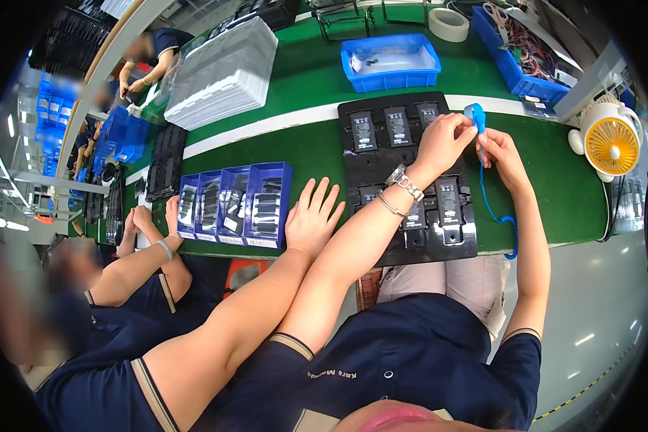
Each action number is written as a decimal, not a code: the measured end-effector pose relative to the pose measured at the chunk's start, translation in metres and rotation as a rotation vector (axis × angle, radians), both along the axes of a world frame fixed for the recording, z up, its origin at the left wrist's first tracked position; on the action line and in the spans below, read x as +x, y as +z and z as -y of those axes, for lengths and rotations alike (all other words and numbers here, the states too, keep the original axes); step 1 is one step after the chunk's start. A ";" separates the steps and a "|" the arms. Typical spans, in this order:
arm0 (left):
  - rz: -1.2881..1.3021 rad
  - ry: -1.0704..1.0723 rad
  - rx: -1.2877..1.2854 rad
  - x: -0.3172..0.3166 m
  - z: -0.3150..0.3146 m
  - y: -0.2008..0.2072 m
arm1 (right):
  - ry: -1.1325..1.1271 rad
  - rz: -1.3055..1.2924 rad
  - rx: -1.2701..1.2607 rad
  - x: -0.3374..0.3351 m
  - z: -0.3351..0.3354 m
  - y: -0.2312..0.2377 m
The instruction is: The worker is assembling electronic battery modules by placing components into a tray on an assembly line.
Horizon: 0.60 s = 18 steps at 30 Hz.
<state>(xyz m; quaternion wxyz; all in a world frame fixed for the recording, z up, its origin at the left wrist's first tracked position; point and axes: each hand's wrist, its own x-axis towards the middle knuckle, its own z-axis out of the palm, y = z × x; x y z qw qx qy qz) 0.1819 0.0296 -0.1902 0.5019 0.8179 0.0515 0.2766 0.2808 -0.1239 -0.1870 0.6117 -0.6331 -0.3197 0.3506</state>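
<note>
Fingers of the left hand are closed on a blue clip, pinched at its side. Just under it, the blue cord is held by the bent fingers of the right hand; their tips are hidden. The cord's curly end is seen far below the fingers. Under both hands a black tray of dark flat parts is partly covered by the arms. Well left of the fingers, another person's hand is laid flat beside blue bins.
</note>
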 end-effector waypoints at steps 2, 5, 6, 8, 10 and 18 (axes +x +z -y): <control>-0.002 -0.017 0.007 -0.001 0.000 0.002 | 0.002 -0.046 0.044 0.002 0.000 -0.003; -0.022 -0.027 0.003 -0.003 0.000 0.003 | 0.051 -0.098 0.106 -0.001 -0.002 -0.001; -0.041 -0.036 0.008 -0.003 0.001 0.002 | 0.060 -0.097 0.103 -0.001 -0.001 -0.002; -0.042 -0.046 -0.012 -0.004 0.001 0.004 | 0.076 -0.096 0.115 0.000 0.001 -0.003; -0.047 -0.056 -0.033 -0.004 0.001 0.004 | 0.073 -0.030 0.085 0.000 0.001 -0.004; 0.025 -0.034 0.062 -0.002 -0.003 0.008 | 0.073 -0.001 0.093 -0.005 0.001 0.004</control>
